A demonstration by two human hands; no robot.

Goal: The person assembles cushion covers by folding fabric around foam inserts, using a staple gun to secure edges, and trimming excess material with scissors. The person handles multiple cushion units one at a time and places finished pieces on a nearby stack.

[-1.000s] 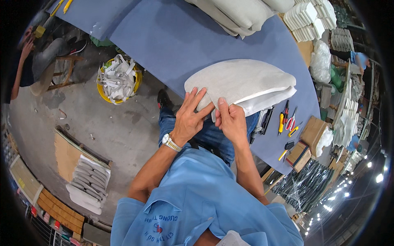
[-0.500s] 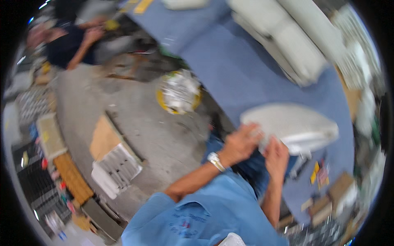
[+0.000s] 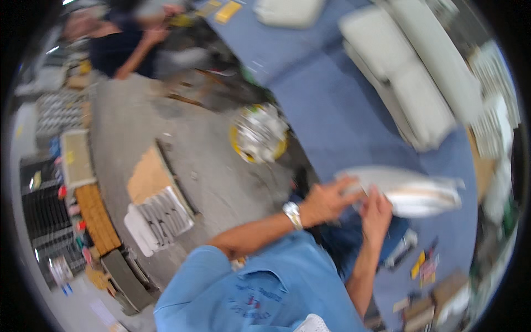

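Observation:
A white padded cushion [image 3: 404, 185] is at the near edge of the blue-covered table [image 3: 332, 127], tilted so that its side faces me with a brownish strip along it. At its near left end, my left hand [image 3: 327, 202], a watch on its wrist, has bent fingers closed on the edge. Close beside it, my right hand [image 3: 377, 210] pinches the same edge, thumb and fingers together. Motion blur hides the exact finger contact.
Pale cushions [image 3: 398, 72] are stacked farther back on the table, with another cushion [image 3: 290, 11] at the far end. Yellow-handled tools [image 3: 418, 264] lie on the right. A yellow-rimmed bin [image 3: 259, 135] of crumpled wrapping stands on the floor. Another person [image 3: 124, 47] works at far left.
The cushion has tilted: its broad top showed before, and now its narrower side and brownish strip show. Both hands stay at its near left end. The whole view has shifted slightly.

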